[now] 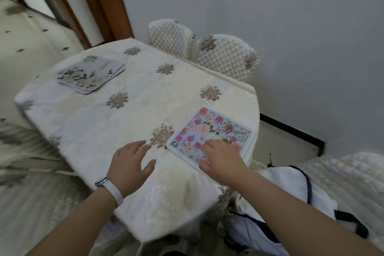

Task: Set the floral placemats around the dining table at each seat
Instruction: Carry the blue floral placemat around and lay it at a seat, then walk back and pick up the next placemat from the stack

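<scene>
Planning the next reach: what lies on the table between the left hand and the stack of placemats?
Head view: only bare embroidered tablecloth between left hand and placemat stack.

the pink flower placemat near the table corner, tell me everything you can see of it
The floral placemat is a rounded-corner rectangle with a pale blue field printed with pink, peach and magenta flowers and green leaves, framed by a white border. It looks thin and smooth, perhaps wipeable. It lies flat on the cream tablecloth near the table's right-hand corner, turned at an angle to the edges. The right hand rests on its near part, fingers spread flat, covering some of the print. The left hand is beside it, not touching it.
</scene>
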Demonstrator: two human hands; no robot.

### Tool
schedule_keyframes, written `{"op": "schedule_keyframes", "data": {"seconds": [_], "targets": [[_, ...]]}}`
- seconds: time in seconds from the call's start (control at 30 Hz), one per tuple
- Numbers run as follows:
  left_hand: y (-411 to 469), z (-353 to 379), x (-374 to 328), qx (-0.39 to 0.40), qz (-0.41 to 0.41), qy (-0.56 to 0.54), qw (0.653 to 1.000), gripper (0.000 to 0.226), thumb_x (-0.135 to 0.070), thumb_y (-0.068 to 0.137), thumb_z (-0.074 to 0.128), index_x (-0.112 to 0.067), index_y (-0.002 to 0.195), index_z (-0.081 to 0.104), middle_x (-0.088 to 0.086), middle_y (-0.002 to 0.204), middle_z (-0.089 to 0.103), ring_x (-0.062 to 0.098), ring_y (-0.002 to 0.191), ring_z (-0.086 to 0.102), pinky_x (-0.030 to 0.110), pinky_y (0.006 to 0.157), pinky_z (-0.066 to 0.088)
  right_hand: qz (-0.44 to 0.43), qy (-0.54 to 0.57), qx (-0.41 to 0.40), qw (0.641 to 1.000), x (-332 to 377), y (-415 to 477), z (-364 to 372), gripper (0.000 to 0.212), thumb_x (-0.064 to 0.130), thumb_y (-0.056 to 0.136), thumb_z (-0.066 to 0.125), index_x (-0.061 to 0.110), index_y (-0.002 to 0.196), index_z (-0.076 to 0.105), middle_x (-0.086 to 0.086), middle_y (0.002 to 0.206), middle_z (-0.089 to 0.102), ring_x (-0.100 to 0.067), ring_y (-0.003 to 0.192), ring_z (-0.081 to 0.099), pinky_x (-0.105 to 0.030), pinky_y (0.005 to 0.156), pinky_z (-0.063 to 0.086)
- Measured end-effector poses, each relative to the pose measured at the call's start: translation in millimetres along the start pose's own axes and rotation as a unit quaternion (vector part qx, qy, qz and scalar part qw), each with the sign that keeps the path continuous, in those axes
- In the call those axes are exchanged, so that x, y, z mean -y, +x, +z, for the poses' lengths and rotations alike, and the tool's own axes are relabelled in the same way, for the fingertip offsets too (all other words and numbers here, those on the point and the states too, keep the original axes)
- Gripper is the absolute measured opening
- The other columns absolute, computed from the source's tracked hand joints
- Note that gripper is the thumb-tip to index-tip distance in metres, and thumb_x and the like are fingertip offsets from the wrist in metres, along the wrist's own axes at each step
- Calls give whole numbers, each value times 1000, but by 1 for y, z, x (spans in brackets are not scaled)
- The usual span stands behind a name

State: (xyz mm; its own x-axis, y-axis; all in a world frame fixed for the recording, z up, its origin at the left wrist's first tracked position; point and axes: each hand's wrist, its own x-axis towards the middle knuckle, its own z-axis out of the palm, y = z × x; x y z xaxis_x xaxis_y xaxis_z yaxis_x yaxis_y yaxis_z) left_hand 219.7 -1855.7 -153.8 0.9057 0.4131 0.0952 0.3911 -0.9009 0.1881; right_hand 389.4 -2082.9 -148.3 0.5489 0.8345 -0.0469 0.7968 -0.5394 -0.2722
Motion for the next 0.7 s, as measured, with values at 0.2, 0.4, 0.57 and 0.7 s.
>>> {"op": "schedule_keyframes", "data": {"seconds": [0.2, 0.4, 0.57, 0.7], "targets": [[-58, -32, 8, -29, -59, 69, 995, 57, -54, 81, 42, -17, 118, 64, 7, 126, 64, 32, 114, 58, 50, 94, 45, -74, -14, -5, 997, 41, 1, -7, 54, 50, 96, 38, 18, 139, 46, -5, 145, 45, -27, 132, 39, -42, 105, 38], [-109, -67, 41, -59, -131, 85, 986, 59, -56, 80, 41, -19, 123, 61, 6, 131, 60, 31, 119, 55, 51, 97, 43, -150, -16, -25, 988, 98, 6, -9, 53, 49, 95, 39, 18, 137, 48, -5, 145, 44, -27, 133, 38, -41, 105, 37], [-165, -91, 74, -85, -181, 95, 975, 54, -54, 80, 45, -22, 120, 62, 2, 128, 61, 28, 114, 57, 49, 96, 43, -220, -29, -42, 974, 162, 17, -1, 53, 48, 88, 40, 16, 126, 58, -6, 131, 58, -30, 119, 52, -45, 96, 47], [-223, -102, 118, -83, -205, 117, 968, 51, -51, 80, 46, -22, 117, 64, 2, 125, 63, 27, 118, 57, 49, 97, 42, -270, -32, -38, 962, 235, 27, 18, 49, 47, 83, 42, 15, 111, 67, -7, 113, 67, -32, 100, 63, -40, 73, 55]]}}
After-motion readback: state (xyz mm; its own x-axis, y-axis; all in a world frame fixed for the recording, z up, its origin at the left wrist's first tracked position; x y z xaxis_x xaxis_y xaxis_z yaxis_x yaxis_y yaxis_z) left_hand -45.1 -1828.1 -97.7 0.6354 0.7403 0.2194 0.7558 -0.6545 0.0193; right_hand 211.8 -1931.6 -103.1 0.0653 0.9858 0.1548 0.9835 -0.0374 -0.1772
